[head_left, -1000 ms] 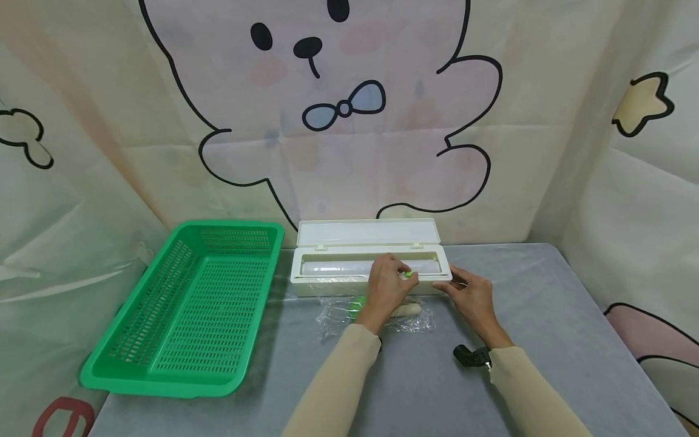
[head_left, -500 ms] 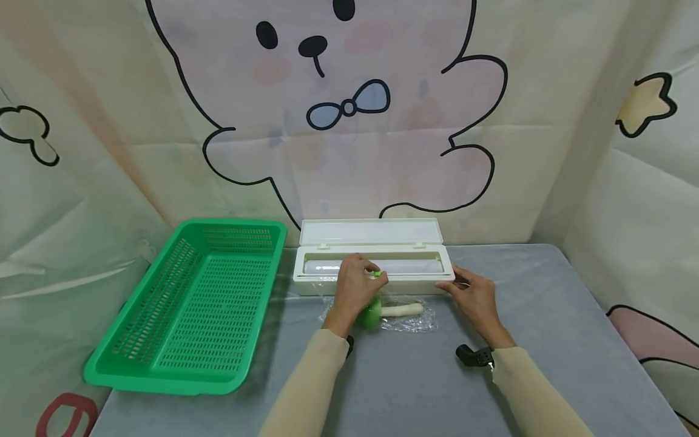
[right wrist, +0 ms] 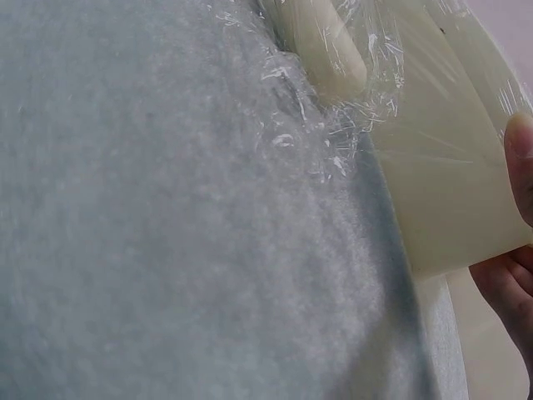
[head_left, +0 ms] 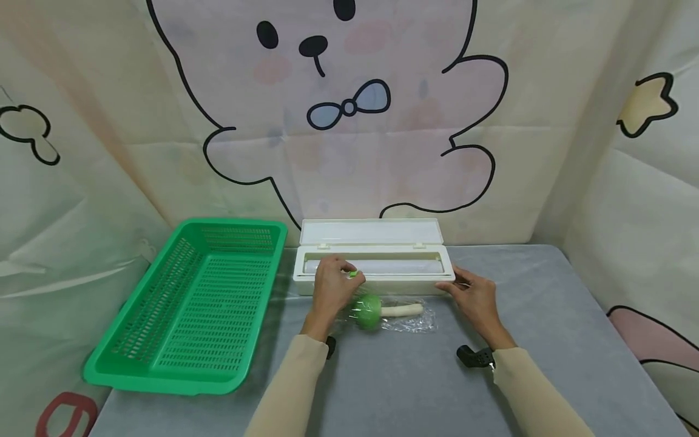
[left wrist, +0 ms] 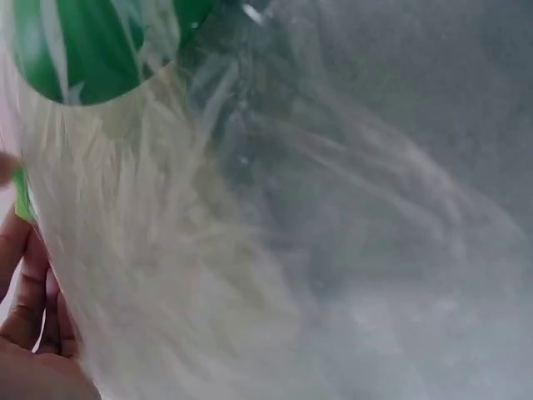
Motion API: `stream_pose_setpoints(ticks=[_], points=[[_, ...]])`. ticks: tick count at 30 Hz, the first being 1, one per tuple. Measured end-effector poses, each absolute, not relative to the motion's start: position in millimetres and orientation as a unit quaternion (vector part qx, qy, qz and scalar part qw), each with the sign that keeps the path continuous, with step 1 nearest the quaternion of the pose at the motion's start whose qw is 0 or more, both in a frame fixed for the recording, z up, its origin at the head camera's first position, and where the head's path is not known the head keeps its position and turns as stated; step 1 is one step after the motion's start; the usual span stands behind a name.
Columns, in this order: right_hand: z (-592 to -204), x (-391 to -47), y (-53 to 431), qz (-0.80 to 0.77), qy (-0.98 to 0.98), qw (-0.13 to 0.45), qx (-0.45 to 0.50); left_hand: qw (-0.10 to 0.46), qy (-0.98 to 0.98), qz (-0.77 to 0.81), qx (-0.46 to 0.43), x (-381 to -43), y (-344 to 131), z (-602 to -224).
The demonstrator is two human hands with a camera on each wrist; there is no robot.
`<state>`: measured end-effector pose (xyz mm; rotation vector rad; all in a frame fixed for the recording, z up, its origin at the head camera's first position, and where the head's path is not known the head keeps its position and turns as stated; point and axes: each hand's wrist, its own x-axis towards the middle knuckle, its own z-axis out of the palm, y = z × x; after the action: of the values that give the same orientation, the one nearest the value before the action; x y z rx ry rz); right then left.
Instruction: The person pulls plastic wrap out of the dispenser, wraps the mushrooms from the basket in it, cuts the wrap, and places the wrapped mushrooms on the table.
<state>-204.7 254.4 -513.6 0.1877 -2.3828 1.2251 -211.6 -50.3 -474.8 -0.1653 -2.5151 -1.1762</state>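
In the head view my left hand pinches the small green slide cutter at the front rim of a white cling film dispenser, left of its middle. The dispenser's lid stands up and a film roll lies inside. My right hand grips the dispenser's right end, thumb in front. Before the box, a thing with a round green head and cream handle lies on the table, in crumpled clear cling film. In the left wrist view, film hangs over most of the scene.
A green plastic basket with slotted sides stands on the left of the table. Grey cloth covers the tabletop. A printed fabric backdrop rises right behind the dispenser.
My left hand has slid the green cutter leftward along the dispenser's rim, uncovering the green-headed thing in the head view. The right hand has kept its grip on the box's right end.
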Motion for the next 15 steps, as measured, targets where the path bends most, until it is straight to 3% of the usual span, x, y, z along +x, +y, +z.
stream_pose_setpoints(ticks=[15], points=[[-512, -205, 257, 0.445, -0.861, 0.233, 0.077, 0.225, -0.879, -0.421, -0.02, -205, -74, -478]])
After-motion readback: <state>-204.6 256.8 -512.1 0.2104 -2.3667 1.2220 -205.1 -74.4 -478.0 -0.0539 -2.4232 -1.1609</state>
